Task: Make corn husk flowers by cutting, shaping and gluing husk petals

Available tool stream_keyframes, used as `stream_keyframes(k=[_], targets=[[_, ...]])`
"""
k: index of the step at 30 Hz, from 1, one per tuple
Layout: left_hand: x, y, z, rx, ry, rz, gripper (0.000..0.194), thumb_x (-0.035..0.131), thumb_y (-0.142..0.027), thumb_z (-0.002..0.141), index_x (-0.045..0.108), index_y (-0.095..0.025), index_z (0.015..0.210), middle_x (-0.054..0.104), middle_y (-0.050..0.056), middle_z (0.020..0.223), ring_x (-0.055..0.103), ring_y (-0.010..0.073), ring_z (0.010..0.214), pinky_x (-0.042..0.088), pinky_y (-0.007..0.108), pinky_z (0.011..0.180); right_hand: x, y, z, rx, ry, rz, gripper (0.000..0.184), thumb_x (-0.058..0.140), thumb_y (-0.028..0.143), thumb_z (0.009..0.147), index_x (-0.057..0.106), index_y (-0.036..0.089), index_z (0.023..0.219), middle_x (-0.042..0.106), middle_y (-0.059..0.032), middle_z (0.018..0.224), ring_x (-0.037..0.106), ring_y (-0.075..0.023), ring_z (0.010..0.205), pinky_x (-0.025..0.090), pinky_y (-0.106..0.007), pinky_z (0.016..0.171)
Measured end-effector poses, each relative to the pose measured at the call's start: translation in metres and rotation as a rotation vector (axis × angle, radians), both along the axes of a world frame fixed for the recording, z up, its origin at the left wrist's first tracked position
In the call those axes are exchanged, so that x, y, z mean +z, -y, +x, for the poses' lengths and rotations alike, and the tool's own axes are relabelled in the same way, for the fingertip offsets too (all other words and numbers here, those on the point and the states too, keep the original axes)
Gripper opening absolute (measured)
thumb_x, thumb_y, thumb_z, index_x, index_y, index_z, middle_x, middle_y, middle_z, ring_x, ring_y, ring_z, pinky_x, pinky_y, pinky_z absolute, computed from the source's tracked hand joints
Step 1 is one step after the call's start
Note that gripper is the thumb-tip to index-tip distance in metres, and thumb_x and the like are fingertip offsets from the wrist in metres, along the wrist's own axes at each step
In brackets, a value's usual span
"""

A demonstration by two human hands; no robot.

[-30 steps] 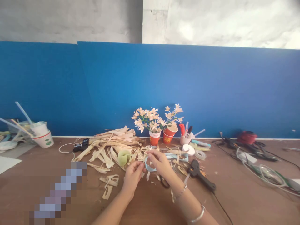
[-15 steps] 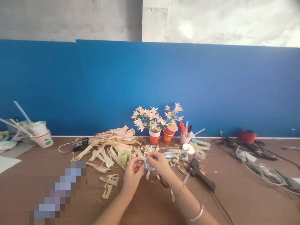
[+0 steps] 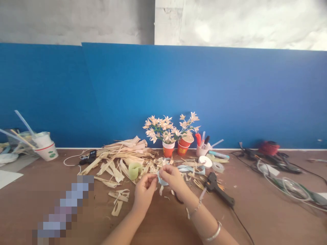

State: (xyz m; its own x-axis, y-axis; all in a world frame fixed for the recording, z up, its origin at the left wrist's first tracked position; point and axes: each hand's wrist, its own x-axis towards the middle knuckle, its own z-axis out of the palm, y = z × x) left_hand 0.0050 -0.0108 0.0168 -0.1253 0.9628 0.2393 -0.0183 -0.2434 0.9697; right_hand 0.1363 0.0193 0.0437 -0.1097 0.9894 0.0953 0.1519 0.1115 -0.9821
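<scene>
My left hand (image 3: 144,191) and my right hand (image 3: 172,177) meet over the brown table (image 3: 255,217), fingers pinched close together. Between them curls a thin pale blue strip (image 3: 161,182), and both hands pinch it. A bracelet and a bangle ring my right wrist. Just behind the hands lies a heap of dried husk strips (image 3: 122,158) with a green tape roll (image 3: 135,169) against it. A black glue gun (image 3: 217,189) rests right of my right hand.
Two orange paper cups (image 3: 174,149) hold husk flowers against the blue board (image 3: 178,95). A cup of pens (image 3: 203,148), white tape rolls (image 3: 212,164), tangled cables (image 3: 278,166) at right, tilted cups with straws (image 3: 44,146) at left. A blurred patch covers the near left.
My two hands have drawn closer together and shifted slightly away from me, with the blue strip's loop tightening between them. Nothing else has moved.
</scene>
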Motion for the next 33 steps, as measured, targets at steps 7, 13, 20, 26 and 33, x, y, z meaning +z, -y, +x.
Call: stream_keyframes(k=[7, 13, 20, 26, 33], targets=[[-0.003, -0.001, -0.001, -0.005, -0.039, 0.001, 0.016, 0.062, -0.031, 0.071, 0.062, -0.016, 0.076, 0.061, 0.000, 0.060, 0.054, 0.0133, 0.054, 0.043, 0.024, 0.052, -0.007, -0.005, 0.000, 0.011, -0.007, -0.003, 0.017, 0.054, 0.031, 0.068, 0.049, 0.018, 0.059, 0.044, 0.0050, 0.052, 0.037, -0.0091, 0.049, 0.030, -0.021, 0.047], [-0.006, -0.003, 0.000, -0.044, -0.061, -0.004, 0.015, 0.061, -0.030, 0.071, 0.061, -0.016, 0.077, 0.059, -0.001, 0.058, 0.053, 0.0131, 0.054, 0.041, 0.023, 0.050, -0.009, -0.006, 0.000, 0.007, 0.002, 0.010, 0.015, 0.055, 0.029, 0.067, 0.050, 0.018, 0.058, 0.044, 0.0055, 0.051, 0.038, -0.0091, 0.049, 0.030, -0.021, 0.048], [-0.010, -0.003, -0.001, -0.085, -0.065, -0.013, 0.012, 0.061, -0.028, 0.073, 0.061, -0.017, 0.078, 0.056, -0.002, 0.058, 0.050, 0.0122, 0.053, 0.037, 0.022, 0.050, -0.003, -0.004, 0.002, 0.052, 0.006, -0.001, 0.012, 0.058, 0.028, 0.068, 0.058, 0.017, 0.063, 0.050, 0.0043, 0.055, 0.043, -0.0098, 0.053, 0.034, -0.022, 0.053], [-0.010, -0.003, -0.001, -0.143, -0.031, -0.029, 0.012, 0.062, -0.027, 0.073, 0.060, -0.016, 0.077, 0.056, -0.002, 0.058, 0.047, 0.0110, 0.051, 0.036, 0.021, 0.049, 0.001, 0.000, 0.002, 0.092, -0.038, -0.123, 0.013, 0.065, 0.029, 0.064, 0.064, 0.016, 0.067, 0.059, 0.0021, 0.061, 0.048, -0.0113, 0.058, 0.037, -0.023, 0.057], [-0.003, -0.001, 0.002, -0.158, 0.076, -0.133, 0.022, 0.068, -0.035, 0.067, 0.058, -0.016, 0.073, 0.052, -0.004, 0.053, 0.043, 0.0081, 0.046, 0.031, 0.019, 0.045, 0.001, -0.001, 0.004, 0.099, -0.123, -0.209, 0.008, 0.058, 0.024, 0.061, 0.057, 0.017, 0.064, 0.051, 0.0054, 0.052, 0.043, -0.0082, 0.048, 0.029, -0.020, 0.047]])
